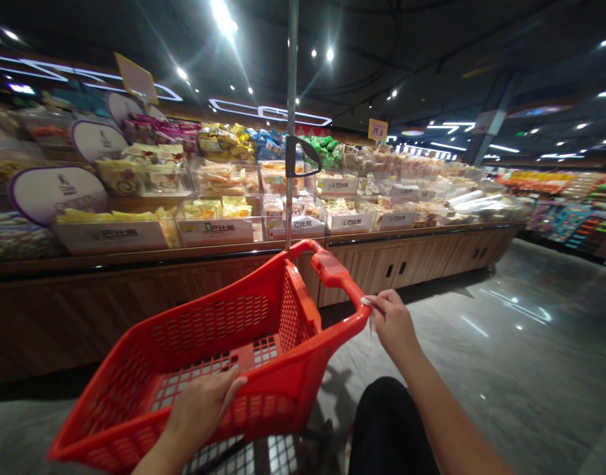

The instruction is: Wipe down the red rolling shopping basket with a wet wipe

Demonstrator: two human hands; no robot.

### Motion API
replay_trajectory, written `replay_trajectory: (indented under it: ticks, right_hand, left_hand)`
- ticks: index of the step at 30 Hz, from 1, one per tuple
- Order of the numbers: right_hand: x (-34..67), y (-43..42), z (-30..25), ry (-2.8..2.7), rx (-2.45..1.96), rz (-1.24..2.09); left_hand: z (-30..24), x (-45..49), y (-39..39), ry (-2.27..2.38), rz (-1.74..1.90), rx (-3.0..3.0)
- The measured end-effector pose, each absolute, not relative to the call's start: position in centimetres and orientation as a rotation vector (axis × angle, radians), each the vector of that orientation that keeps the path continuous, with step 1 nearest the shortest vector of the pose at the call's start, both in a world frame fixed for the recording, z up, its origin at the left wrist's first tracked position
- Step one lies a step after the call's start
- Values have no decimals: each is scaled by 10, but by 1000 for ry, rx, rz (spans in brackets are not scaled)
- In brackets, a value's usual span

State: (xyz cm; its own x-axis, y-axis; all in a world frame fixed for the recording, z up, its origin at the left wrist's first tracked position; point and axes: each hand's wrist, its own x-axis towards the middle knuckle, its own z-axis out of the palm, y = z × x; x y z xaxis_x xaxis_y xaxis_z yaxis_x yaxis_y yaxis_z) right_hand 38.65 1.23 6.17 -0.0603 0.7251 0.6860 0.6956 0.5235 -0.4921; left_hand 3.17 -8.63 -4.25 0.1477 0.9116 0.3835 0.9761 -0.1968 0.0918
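A red plastic shopping cart [303,349] stands at an angle before me, its basket pointing to the lower left. My left hand [201,402] rests on the near side rim; its thumb lies along the rim, and the other fingers curl over it, partly hidden. At the near end of the cart's handle [353,293], my right hand [389,316] has its fingers closed on the corner. A small white spot shows at those fingertips, too small to make out. Through the basket's grid floor, no goods are visible.
A wooden display counter [372,257] with clear bins of packaged snacks [224,208] runs along behind the cart. A metal pole [292,79] with a black handle-like bracket [303,157] rises beyond the cart. Grey shiny floor [505,349] stretches to the right, towards more shelves [570,204].
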Motion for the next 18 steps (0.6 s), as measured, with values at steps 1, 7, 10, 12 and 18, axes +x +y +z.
replay_trajectory:
  ticks: [1,7,10,12,18]
  right_hand:
    - [388,14,61,-1782,-1157,67]
    - [383,-5,54,-1854,-927,290]
    - [378,-15,56,-1880,-894,327]
    - [373,-18,58,-1890,-870,333]
    - [360,-21,58,-1948,-804,333]
  left_hand:
    - [-42,29,-87,-1849,-551,-2240]
    - [-36,24,-91,-1674,-672,-2153]
    - [-21,48,-91,-1523,-761,-2039]
    - [-7,76,-88,-1475,-842,-2014]
    - [27,168,-69,-1468,-999,-2182]
